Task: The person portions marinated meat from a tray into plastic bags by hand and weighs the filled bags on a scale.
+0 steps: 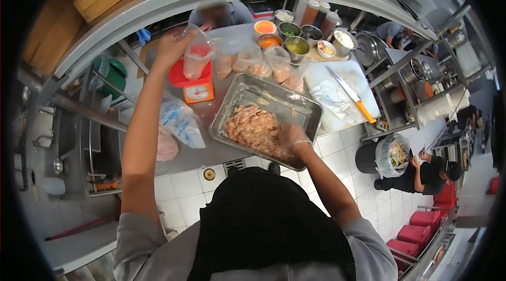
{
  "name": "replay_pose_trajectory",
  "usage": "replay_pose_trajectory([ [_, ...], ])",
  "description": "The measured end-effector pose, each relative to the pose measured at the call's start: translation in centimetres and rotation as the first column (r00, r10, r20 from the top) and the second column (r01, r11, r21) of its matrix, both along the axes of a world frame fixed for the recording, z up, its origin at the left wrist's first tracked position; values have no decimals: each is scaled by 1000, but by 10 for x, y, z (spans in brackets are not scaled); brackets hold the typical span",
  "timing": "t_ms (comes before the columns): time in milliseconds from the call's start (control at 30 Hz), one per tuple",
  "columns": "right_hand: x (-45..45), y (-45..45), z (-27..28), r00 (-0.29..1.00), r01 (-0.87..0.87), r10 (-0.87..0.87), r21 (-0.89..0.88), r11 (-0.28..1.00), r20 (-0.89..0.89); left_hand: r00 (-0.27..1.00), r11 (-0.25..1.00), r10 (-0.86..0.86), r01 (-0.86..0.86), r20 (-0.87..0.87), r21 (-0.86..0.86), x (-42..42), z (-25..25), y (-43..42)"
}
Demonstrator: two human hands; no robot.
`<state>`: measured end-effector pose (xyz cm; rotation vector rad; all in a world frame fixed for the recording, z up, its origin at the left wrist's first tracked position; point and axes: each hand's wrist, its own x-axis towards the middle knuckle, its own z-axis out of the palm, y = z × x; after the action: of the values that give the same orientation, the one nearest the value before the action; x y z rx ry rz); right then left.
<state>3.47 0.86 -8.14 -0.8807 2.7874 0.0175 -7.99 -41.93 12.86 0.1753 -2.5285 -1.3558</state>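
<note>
High over the scale, my left hand (178, 45) grips the top of a clear plastic bag (197, 58). The bag hangs down into the red pan (176, 76) of an orange dial scale (199, 93). In a metal tray (220, 118) lies a heap of raw, minced-looking meat (249, 127). My right hand (292, 137), in a clear glove, is at the heap's right side with fingers curled into the meat; the fingertips are partly hidden. Behind the tray stand several filled bags (258, 65) of meat.
A knife (345, 90) with an orange handle lies on a white cutting board (328, 73). Bowls of chopped ingredients (296, 46) and sauce bottles (321, 15) line the back. A printed plastic bag (182, 120) lies left. A person (224, 13) is across the table; another (427, 173) stands right, near a bin (371, 157).
</note>
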Motion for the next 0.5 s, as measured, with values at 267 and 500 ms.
replay_pose_trajectory([
  [267, -27, 25, 100, 916, 398, -248, -798, 452, 316, 748, 978, 177, -209, -639, 26, 56, 10, 23],
  [500, -49, 0, 54, 992, 124, -111, -347, 930, 57, 982, 992, -105, 115, -159, 55, 152, -105, 92],
])
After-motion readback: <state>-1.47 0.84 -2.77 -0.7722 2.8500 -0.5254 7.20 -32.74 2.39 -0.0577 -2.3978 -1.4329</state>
